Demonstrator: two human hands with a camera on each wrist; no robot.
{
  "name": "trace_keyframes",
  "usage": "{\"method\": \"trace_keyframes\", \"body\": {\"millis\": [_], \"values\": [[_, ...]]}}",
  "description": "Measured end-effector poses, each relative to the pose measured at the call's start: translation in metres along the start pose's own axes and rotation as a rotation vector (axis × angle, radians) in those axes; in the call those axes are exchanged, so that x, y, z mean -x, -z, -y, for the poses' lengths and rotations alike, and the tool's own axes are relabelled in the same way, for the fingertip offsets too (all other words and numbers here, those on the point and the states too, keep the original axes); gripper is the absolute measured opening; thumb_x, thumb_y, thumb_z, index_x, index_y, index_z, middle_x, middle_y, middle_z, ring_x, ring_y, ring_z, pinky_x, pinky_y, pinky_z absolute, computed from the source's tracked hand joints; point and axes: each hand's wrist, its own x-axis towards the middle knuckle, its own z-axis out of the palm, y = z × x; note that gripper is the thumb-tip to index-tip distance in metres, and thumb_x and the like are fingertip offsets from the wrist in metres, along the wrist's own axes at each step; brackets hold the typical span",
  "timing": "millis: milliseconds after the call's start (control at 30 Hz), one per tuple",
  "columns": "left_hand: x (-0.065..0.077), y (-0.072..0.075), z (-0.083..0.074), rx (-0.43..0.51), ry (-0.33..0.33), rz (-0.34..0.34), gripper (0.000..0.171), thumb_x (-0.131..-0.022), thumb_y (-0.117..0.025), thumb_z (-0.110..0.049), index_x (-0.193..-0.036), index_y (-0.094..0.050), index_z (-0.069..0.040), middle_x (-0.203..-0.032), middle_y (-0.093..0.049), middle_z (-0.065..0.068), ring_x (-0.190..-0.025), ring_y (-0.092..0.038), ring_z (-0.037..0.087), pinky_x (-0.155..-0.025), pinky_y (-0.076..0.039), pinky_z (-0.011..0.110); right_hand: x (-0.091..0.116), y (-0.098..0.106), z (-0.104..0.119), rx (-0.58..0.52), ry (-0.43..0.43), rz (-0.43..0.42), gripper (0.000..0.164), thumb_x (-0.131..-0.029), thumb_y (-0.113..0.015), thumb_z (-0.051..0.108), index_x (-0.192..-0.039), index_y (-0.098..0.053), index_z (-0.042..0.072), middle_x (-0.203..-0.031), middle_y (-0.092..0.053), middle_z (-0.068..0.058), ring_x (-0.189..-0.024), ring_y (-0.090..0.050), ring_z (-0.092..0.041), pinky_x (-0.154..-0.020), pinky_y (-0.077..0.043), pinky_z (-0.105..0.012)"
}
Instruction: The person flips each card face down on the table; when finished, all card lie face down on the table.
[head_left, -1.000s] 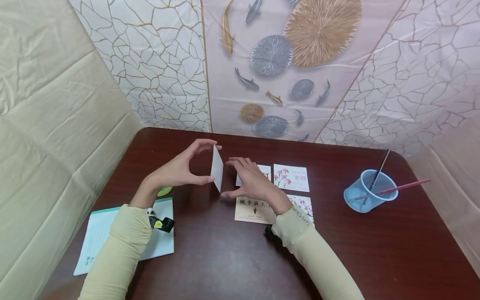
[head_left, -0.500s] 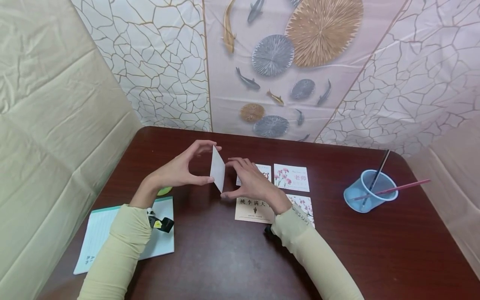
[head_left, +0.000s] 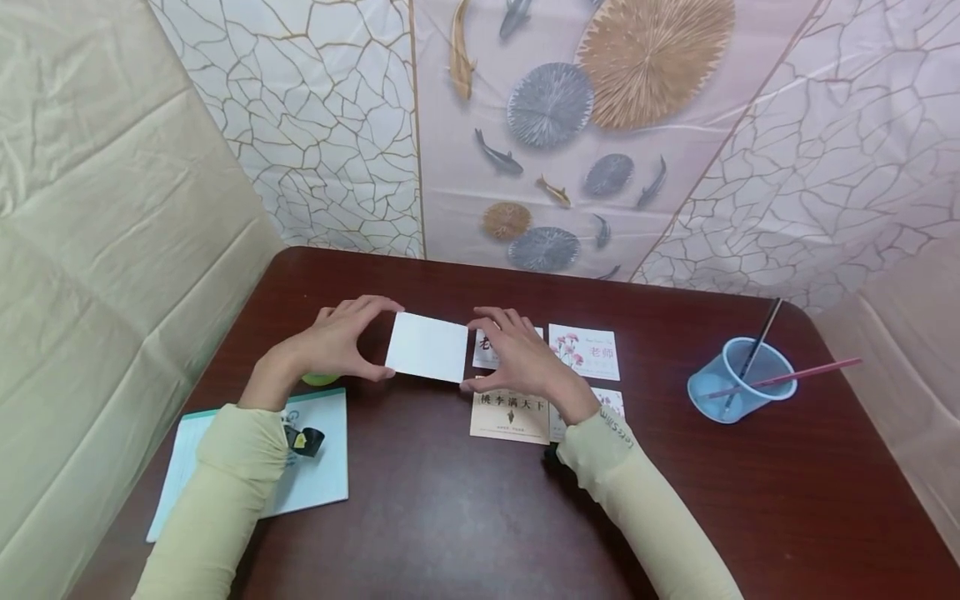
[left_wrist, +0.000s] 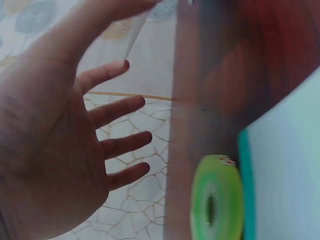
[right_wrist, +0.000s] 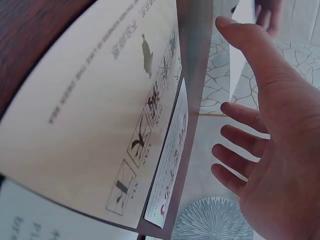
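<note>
A blank white card [head_left: 427, 347] is stretched between two hands above the table. My left hand [head_left: 337, 337] holds its left side by the corners, thumb at the near one and index finger at the far one; the other fingers spread out in the left wrist view. At the card's right side, the thumb and index finger of my right hand [head_left: 517, 354] grip the corners in the same way. Beneath the right hand lie a beige printed card [head_left: 510, 425] and a partly covered white card [head_left: 487, 357]. A card with pink flowers [head_left: 588, 354] lies just right of them.
Another flowered card [head_left: 609, 402] is partly hidden by the right sleeve. A light-blue mesh cup [head_left: 705, 392] with two thin sticks stands at the right. On the left lie a lined notepad [head_left: 318, 467] and a green tape roll [left_wrist: 217, 200].
The card has turned from nearly edge-on to showing its blank face. My left hand has moved left and nearer; the right hand has shifted slightly right and now grips the card's right side.
</note>
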Motion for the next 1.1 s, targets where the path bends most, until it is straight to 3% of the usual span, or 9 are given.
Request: {"method": "trace_keyframes", "body": {"millis": [200,467,733,833,967,1100], "values": [[-0.003,-0.008,0.006,-0.099,0.043,0.047,0.091,-0.071,-0.082,-0.053,-0.146,-0.041,-0.023,-0.154,-0.029,0.01,-0.137,-0.025,0.036,-0.099,-0.018,0.061,-0.002,-0.003,0.0,0.022,-0.002,0.006,0.089,-0.072,-0.076,0.064,-0.142,-0.047,0.016,-0.155,-0.028,-0.006,-0.138,-0.026,-0.028,-0.112,-0.017,-0.053],[-0.009,-0.015,0.012,-0.156,0.076,0.101,0.087,-0.07,-0.083,-0.054,-0.145,-0.046,-0.025,-0.156,-0.025,0.013,-0.142,-0.013,0.042,-0.102,-0.013,0.065,-0.006,-0.01,0.001,0.104,0.01,0.054,0.09,-0.073,-0.074,0.066,-0.141,-0.051,0.01,-0.157,-0.025,-0.008,-0.139,-0.026,-0.029,-0.11,-0.021,-0.05],[-0.013,-0.016,0.015,-0.158,0.078,0.115,0.088,-0.069,-0.083,-0.056,-0.144,-0.047,-0.026,-0.156,-0.025,0.013,-0.142,-0.015,0.042,-0.102,-0.014,0.064,-0.006,-0.009,0.0,0.124,-0.007,0.088,0.093,-0.073,-0.073,0.067,-0.143,-0.048,0.01,-0.158,-0.024,-0.009,-0.14,-0.025,-0.03,-0.111,-0.02,-0.05],[-0.014,-0.016,0.015,-0.155,0.081,0.114,0.099,-0.067,-0.083,-0.059,-0.149,-0.04,-0.024,-0.156,-0.024,0.015,-0.141,-0.017,0.042,-0.101,-0.015,0.065,-0.004,-0.008,-0.001,0.098,-0.019,0.094,0.1,-0.073,-0.072,0.069,-0.146,-0.042,0.008,-0.158,-0.023,-0.011,-0.14,-0.023,-0.032,-0.112,-0.018,-0.051],[-0.016,-0.016,0.012,-0.149,0.099,0.102,0.112,-0.066,-0.08,-0.066,-0.155,-0.028,-0.021,-0.157,-0.022,0.017,-0.142,-0.015,0.042,-0.101,-0.014,0.066,0.005,0.002,-0.012,0.051,-0.052,0.067,0.105,-0.073,-0.072,0.069,-0.149,-0.037,0.006,-0.158,-0.023,-0.013,-0.141,-0.022,-0.033,-0.112,-0.016,-0.053],[-0.029,-0.019,0.005,-0.147,0.073,0.096,0.103,-0.074,-0.074,-0.065,-0.154,-0.03,-0.02,-0.158,-0.021,0.015,-0.143,-0.013,0.039,-0.103,-0.013,0.065,0.018,0.017,-0.038,0.05,-0.09,0.026,0.098,-0.075,-0.072,0.065,-0.147,-0.04,0.006,-0.156,-0.025,-0.015,-0.138,-0.025,-0.034,-0.11,-0.019,-0.055]]}}
